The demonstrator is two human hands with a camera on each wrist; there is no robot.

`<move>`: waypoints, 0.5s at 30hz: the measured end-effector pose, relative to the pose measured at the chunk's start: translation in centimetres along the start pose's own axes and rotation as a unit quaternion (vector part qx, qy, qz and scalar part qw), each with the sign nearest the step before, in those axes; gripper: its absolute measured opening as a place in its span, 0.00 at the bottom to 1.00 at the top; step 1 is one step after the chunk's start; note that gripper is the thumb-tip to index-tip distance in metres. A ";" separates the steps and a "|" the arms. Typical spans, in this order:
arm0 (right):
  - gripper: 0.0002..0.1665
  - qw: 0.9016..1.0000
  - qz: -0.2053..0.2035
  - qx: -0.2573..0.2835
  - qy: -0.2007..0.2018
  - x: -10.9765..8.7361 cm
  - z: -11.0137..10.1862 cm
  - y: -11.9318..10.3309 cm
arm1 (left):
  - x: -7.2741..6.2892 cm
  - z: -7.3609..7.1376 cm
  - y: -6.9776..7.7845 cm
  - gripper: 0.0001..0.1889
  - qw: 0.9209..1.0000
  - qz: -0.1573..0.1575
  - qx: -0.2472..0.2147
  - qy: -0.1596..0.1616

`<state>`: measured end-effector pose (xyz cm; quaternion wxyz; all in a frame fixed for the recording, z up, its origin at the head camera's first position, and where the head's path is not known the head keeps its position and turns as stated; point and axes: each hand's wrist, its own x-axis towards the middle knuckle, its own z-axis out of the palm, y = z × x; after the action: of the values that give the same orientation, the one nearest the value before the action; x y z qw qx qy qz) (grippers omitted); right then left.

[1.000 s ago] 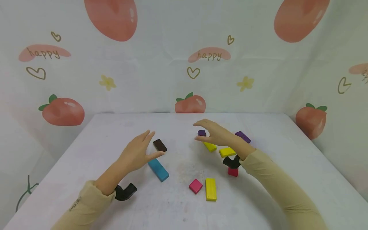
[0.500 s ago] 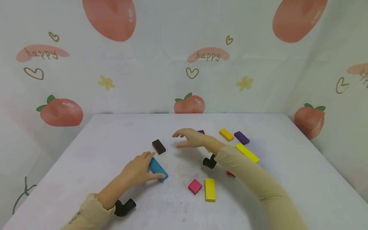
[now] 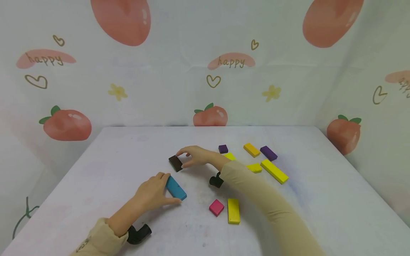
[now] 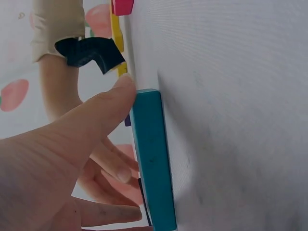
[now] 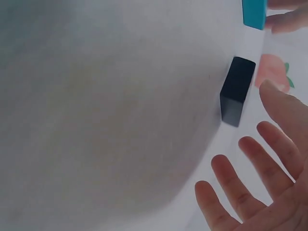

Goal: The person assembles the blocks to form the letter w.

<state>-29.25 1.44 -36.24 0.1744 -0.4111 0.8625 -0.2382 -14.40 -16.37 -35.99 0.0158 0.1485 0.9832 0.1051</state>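
A blue rectangular block (image 3: 177, 188) lies flat on the table left of the middle. My left hand (image 3: 152, 192) spans it, fingertips by its far end and thumb by its near end. In the left wrist view the thumb is beside one end of the blue block (image 4: 153, 159), with no firm grip visible. Behind it, a dark brown block (image 3: 175, 163) lies on the table. My right hand (image 3: 198, 156) reaches over to its right side, fingers and thumb spread. The right wrist view shows a gap between those fingers and the dark block (image 5: 238, 91).
Right of my right hand lie yellow blocks, a long one (image 3: 274, 171) among them, an orange block (image 3: 251, 150) and two purple blocks. A pink block (image 3: 216, 207) and an upright-lying yellow block (image 3: 234, 211) sit nearer. A patterned cloth backdrop (image 3: 160, 89) stands behind the table.
My right hand has moved left and lower, from the yellow and purple blocks to the dark brown block. The left hand has come down around the blue block, which has stayed in place.
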 end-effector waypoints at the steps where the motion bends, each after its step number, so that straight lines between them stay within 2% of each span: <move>1: 0.30 1.000 0.002 -0.001 -0.004 0.3 0.1 -0.1 | 0.0 0.0 0.0 0.49 1.000 -0.001 0.000 0.000; 10: 0.31 0.999 0.022 -0.027 -0.031 1.3 0.3 -0.8 | 0.1 0.2 0.1 0.47 1.000 0.001 0.007 0.006; 15: 0.30 0.999 0.017 -0.031 -0.037 1.6 0.4 -0.7 | 0.2 0.0 0.1 0.46 1.000 -0.002 0.000 0.001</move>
<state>-29.58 -0.32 -36.30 0.1975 -0.4103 0.8692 -0.1930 -14.51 -16.17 -36.01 0.0147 0.1463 0.9836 0.1048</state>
